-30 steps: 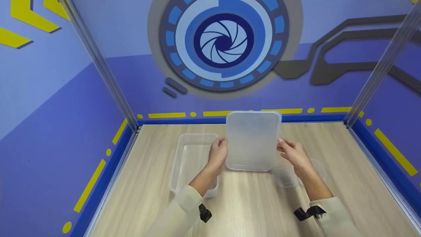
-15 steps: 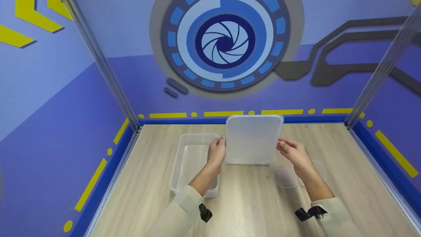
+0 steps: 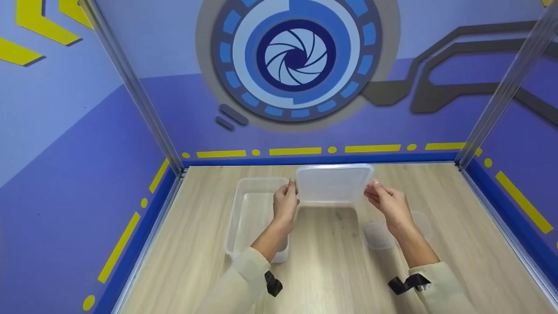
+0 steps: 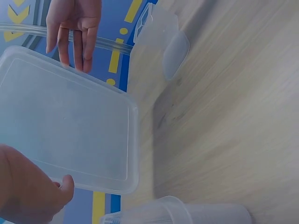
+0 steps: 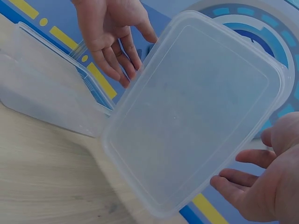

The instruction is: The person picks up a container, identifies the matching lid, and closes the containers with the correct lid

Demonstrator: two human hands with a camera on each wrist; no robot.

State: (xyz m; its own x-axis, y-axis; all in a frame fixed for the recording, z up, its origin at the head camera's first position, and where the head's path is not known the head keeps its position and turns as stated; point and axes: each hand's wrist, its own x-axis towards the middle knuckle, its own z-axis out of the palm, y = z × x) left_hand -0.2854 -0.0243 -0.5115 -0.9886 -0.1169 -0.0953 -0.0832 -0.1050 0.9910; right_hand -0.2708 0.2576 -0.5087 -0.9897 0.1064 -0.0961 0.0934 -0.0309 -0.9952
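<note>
Left hand on lid edge at 9 o'clock, right hand at 3 (head view, clock centred on lid). Not a fist either side: fingers fairly straight, tips at the edges, lid carried between them. Lid's off the table, tilted, shadow below it. Clear box at 8 o'clock, on the table, open top, partly behind left forearm. Small clear piece at 5, second piece at 4, partly behind right wrist; can't tell tub or lid. Blue back wall at 12.
</note>
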